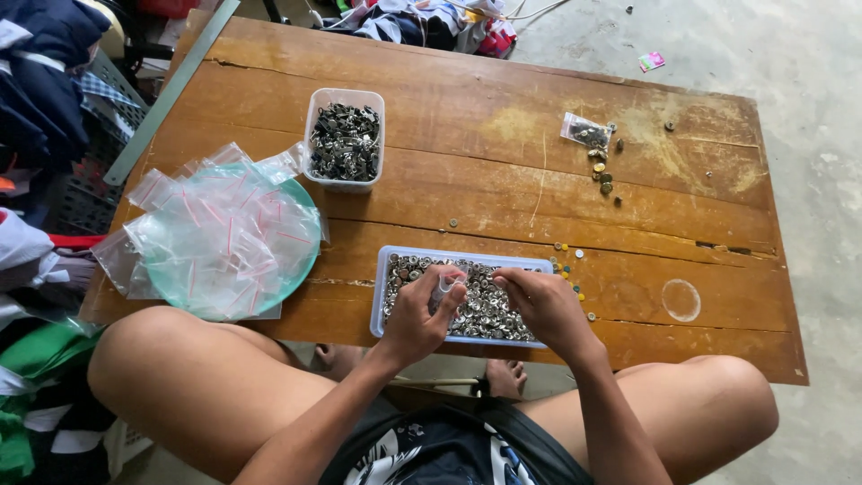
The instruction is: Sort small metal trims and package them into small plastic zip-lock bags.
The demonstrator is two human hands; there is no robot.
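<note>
Small clear bag (444, 289): pinched in the left hand (420, 316), fingers curled shut round it, mouth of the bag turned toward the right hand (539, 305). Its long axis cannot be made out; too small.

Right hand: fingers bunched at the tips, just beside the bag, nearly touching the left fingertips. Whether it holds a piece cannot be told.

Both hands hover over the tray (386, 269), a shallow clear box full of small round metal pieces (485, 310). Tray's long axis runs left to right, directly under the hands; the left hand is nearer its middle, the right nearer its right end.

Beyond the left hand: green plate (305, 260) heaped with empty clear bags (224, 238). Ahead of the hands: tub (346, 94) of dark metal parts. Ahead and right of the right hand: one filled bag (585, 133) with loose pieces beside it. All on a worn wooden table (503, 189).
</note>
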